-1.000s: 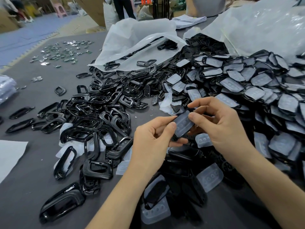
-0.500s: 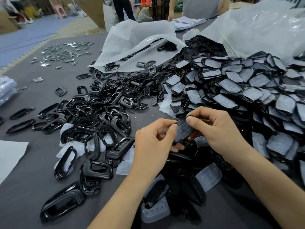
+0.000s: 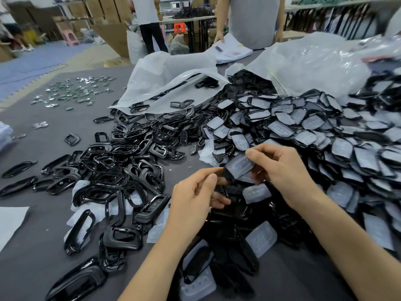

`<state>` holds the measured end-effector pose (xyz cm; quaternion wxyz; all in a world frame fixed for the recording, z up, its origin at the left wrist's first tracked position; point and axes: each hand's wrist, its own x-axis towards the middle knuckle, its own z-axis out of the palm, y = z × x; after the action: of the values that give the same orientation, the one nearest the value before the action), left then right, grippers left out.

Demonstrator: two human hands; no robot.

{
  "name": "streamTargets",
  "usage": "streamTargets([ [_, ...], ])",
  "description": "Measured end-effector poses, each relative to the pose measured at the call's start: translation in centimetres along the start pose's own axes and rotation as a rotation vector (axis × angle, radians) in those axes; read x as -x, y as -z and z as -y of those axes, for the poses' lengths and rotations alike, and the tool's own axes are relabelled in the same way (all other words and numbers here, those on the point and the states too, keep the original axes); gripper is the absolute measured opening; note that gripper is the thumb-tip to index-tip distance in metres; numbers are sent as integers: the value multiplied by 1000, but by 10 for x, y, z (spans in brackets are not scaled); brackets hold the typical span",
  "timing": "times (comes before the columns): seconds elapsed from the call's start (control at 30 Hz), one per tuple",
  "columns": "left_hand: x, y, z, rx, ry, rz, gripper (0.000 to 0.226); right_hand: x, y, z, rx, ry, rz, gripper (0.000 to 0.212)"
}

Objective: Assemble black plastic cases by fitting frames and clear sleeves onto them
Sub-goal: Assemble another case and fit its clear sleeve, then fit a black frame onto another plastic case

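My right hand (image 3: 282, 172) pinches the upper end of a black case (image 3: 229, 178) with a clear sleeve (image 3: 239, 165) over its face, held tilted above the table. My left hand (image 3: 195, 196) has curled fingers, and its index and thumb tips hold the case's lower black end. A heap of loose black frames (image 3: 121, 170) lies to the left. To the right is a large pile of sleeved cases (image 3: 325, 135). Loose clear sleeves (image 3: 257, 193) and black cases (image 3: 227, 216) lie under my hands.
Two open plastic bags (image 3: 165, 83) (image 3: 314, 64) spill parts at the back of the grey table (image 3: 43, 246). Small metal badges (image 3: 73, 92) are scattered at far left. White paper (image 3: 10, 222) lies at the left edge. Two people stand beyond the table.
The case has risen slightly and tilted in my hands. My left thumb has slid off its face down to its lower end. My head has lifted, showing more of the room.
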<state>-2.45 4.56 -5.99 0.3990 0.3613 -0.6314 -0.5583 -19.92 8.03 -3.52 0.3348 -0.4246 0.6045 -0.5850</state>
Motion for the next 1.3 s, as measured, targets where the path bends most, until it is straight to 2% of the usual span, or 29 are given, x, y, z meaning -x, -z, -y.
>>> streamTargets([
  [0.07,-3,5,3,-76,-37,-108,26,-9,21,5,172,78,-152,11],
  [0.17,-8,19,6,-468,-149,-261,25,-16,62,12,455,117,-243,8],
  [0.23,-11,27,7,-680,-141,-210,30,-18,82,15,623,53,-149,11],
  [0.33,-13,34,12,-916,-77,16,41,-19,91,14,954,-5,-47,19],
  [0.43,-13,39,12,-950,-70,84,41,-16,83,12,1109,42,-166,13],
  [0.53,-15,40,10,-925,-71,46,30,-10,69,18,1153,187,-372,24],
  [0.57,-15,40,10,-894,-62,33,23,-8,58,23,1111,228,-368,26],
  [0.6,-16,39,9,-861,-51,21,18,-5,44,25,1054,243,-309,27],
  [0.67,-16,35,9,-854,-45,11,13,2,8,25,985,229,-88,26],
  [0.77,-14,29,12,-896,-73,2,18,3,-44,12,986,196,243,7],
  [0.83,-14,28,14,-913,-84,-3,17,-1,-67,2,1033,184,407,31],
  [0.9,-14,29,17,-883,-76,-25,26,-5,-79,-4,1070,193,437,36],
  [1.0,-15,30,22,-808,-62,-61,40,-7,-81,-10,1067,209,385,27],
  [1.17,-15,35,23,-807,-122,-34,36,-4,-78,-17,1089,256,358,32],
  [1.3,-15,40,20,-849,-136,-101,27,6,-79,-24,1167,315,354,41],
])
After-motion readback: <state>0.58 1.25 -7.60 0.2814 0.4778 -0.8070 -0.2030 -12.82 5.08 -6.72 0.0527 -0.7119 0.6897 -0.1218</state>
